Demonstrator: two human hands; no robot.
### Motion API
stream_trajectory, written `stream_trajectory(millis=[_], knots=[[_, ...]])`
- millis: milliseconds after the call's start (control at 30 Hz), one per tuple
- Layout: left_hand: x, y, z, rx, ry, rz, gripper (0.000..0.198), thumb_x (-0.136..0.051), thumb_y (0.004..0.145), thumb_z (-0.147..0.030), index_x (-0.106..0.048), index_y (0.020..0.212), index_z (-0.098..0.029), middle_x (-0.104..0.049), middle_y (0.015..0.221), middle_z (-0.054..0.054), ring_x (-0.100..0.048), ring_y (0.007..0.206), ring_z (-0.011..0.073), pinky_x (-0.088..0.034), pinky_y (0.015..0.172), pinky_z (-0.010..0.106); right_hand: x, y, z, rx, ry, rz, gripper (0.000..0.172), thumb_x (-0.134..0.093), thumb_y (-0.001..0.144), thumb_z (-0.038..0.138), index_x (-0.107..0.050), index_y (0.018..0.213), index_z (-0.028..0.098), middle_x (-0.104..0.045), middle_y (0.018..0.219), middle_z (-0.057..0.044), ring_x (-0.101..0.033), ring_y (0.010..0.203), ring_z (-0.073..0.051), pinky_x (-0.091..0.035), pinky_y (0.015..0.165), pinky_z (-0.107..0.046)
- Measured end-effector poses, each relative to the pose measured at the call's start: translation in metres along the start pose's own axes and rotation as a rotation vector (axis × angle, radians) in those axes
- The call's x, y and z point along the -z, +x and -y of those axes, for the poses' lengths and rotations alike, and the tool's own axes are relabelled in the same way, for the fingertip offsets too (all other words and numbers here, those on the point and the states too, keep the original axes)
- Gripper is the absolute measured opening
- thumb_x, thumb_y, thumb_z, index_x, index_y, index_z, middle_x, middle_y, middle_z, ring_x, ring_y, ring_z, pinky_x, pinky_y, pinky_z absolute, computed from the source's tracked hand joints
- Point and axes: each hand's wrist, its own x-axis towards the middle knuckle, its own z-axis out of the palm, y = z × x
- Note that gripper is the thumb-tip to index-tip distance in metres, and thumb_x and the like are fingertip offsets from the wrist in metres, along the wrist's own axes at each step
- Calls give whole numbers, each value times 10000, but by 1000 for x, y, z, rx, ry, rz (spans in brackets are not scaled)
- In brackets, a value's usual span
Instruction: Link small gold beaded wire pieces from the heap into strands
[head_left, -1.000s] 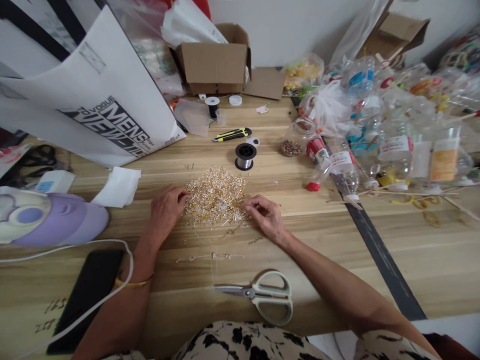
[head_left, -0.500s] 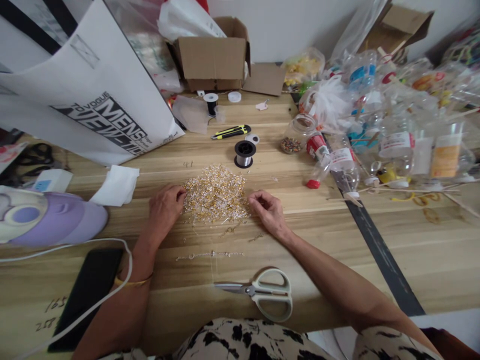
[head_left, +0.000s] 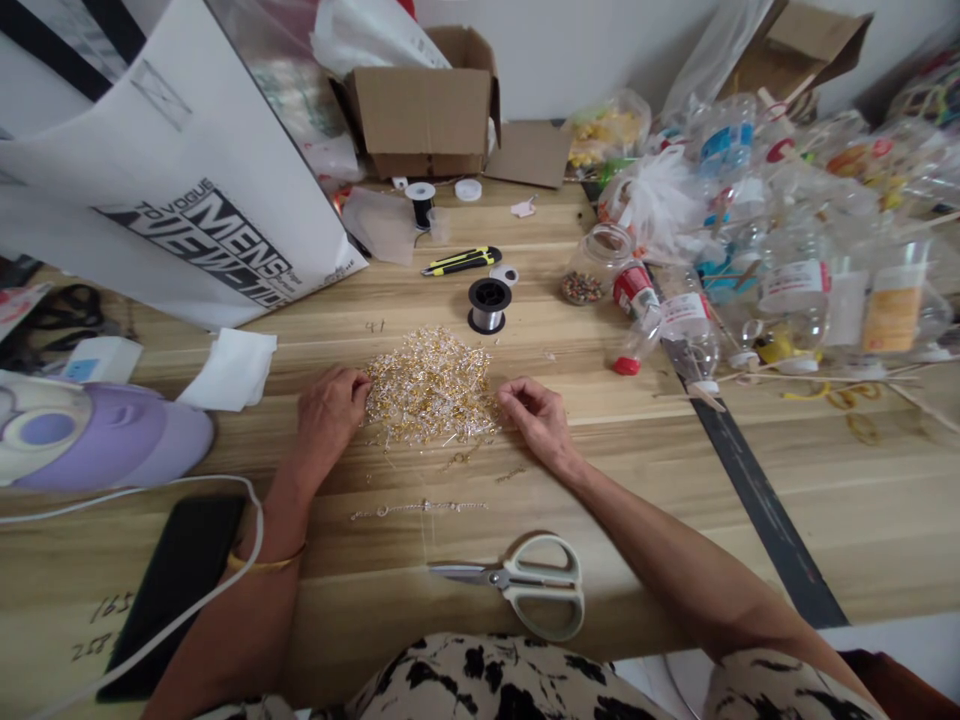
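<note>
A heap of small gold and silver beads and pins (head_left: 431, 385) lies on the wooden table (head_left: 750, 540). My left hand (head_left: 330, 412) rests at the heap's left edge, fingers curled into the beads. My right hand (head_left: 534, 415) sits at the heap's right edge with thumb and fingertips pinched together; what they hold is too small to make out. A thin beaded strand (head_left: 420, 509) lies stretched out on the table just below the heap. White-handled scissors (head_left: 525, 583) lie closed near the table's front edge.
A spool of clear wire (head_left: 489, 305), a yellow-black utility knife (head_left: 461, 262) and a bead jar (head_left: 590, 268) stand behind the heap. Plastic bottles crowd the right (head_left: 795, 260). A white shopping bag (head_left: 180, 190), cardboard box (head_left: 424, 105), purple device (head_left: 97, 435) and black phone (head_left: 176, 590) fill the left.
My right hand has drawn slightly back from the heap's edge and lifted its fingers into a pinch. The left hand has stayed put.
</note>
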Motion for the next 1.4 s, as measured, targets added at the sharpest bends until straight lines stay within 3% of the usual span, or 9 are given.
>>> stream_trajectory(millis=[700, 1033, 1400], knots=[[6, 0, -3, 32, -46, 40, 207, -491, 847, -241, -688, 895, -198, -710, 957, 68, -626, 941, 245, -452, 795, 322, 1, 0, 0, -1, -3, 4, 241, -625, 796, 399, -606, 781, 159, -558, 669, 6, -464, 561, -101, -381, 524, -229], [9, 3, 2, 71, -214, 128, 233, -541, 766, -235, -697, 936, -206, -732, 900, 40, -666, 807, 209, -495, 761, 310, 1, 0, 0, 9, -5, 14, 255, -623, 797, 412, -605, 774, 159, -562, 672, 1, -474, 573, -107, -384, 527, -232], [8, 2, -1, 80, -328, 123, 257, -527, 742, -244, -698, 928, -196, -732, 844, 41, -661, 762, 197, -503, 737, 308, 1, 0, -1, -2, 6, 10, 260, -628, 795, 417, -609, 786, 158, -556, 662, 7, -483, 583, -109, -376, 524, -228]])
